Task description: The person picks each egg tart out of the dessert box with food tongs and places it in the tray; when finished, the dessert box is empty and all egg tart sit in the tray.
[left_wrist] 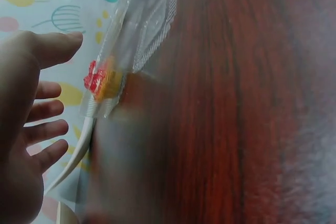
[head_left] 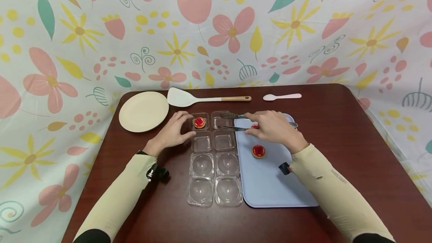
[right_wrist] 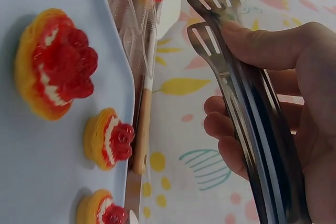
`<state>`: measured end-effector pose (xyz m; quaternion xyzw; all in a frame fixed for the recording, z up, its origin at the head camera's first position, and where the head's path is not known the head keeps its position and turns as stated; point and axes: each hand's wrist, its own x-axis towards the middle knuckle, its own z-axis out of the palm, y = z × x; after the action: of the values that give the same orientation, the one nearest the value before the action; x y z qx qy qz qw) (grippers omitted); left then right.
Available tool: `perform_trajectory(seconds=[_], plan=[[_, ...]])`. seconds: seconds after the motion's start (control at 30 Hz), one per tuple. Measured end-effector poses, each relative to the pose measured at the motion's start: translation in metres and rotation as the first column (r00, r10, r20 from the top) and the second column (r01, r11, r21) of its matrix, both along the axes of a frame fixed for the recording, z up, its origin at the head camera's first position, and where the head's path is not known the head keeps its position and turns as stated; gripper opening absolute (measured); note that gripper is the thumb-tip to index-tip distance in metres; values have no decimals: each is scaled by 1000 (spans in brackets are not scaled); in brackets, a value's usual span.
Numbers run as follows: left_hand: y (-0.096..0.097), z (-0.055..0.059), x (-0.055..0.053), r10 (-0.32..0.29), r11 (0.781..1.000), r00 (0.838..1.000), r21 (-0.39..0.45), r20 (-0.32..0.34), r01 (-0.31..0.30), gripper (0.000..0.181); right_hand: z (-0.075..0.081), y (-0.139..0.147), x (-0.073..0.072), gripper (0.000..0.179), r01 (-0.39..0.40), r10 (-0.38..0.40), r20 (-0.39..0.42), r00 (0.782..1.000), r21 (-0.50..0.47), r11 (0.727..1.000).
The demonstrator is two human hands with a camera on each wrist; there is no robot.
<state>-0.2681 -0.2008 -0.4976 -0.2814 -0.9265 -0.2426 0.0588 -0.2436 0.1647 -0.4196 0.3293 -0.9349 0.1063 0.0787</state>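
Note:
My right hand [head_left: 275, 126] holds metal tongs [right_wrist: 257, 124] with slotted tips, their two arms apart with nothing between them. In the head view the tips hang over the back right cups of a clear plastic container [head_left: 213, 173]. One red-topped tart [head_left: 199, 122] sits in its back left cup. Beside that cup is my left hand [head_left: 172, 132], thumb and fingers spread and loosely bent, holding nothing; I cannot tell whether it touches the rim. Several tarts [right_wrist: 63, 64] lie on the light blue tray [head_left: 270, 179]; my right hand partly hides one in the head view.
A cream plate [head_left: 144, 111] lies at the back left of the dark wooden table [head_left: 337, 130]. Next to it is a white spatula [head_left: 182, 97] with a wooden handle, and farther right a small white spoon [head_left: 281, 96]. A flowered cloth [head_left: 233, 48] hangs behind the table.

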Motion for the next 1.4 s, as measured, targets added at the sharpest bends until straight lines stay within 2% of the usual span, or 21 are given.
perform_trajectory(seconds=[0.4,0.6,0.8,1.1,1.4], plan=[[3,-3,-14,46,998,990,-55,137,-39,79,-1,-27,-20,56,3,-6,55,998,63,998],[5,-7,-18,49,996,988,-78,149,-38,80,-4,-40,-26,58,8,-15,76,997,93,996],[5,-6,-21,44,997,989,-70,144,-34,80,-4,-49,-32,58,15,-26,86,996,122,992],[7,-4,-23,43,997,984,-75,173,-30,79,-1,-66,-38,56,-16,3,89,996,147,989],[7,-5,-25,40,997,986,-74,163,-28,76,-5,-81,-42,56,-33,15,105,994,168,985]])
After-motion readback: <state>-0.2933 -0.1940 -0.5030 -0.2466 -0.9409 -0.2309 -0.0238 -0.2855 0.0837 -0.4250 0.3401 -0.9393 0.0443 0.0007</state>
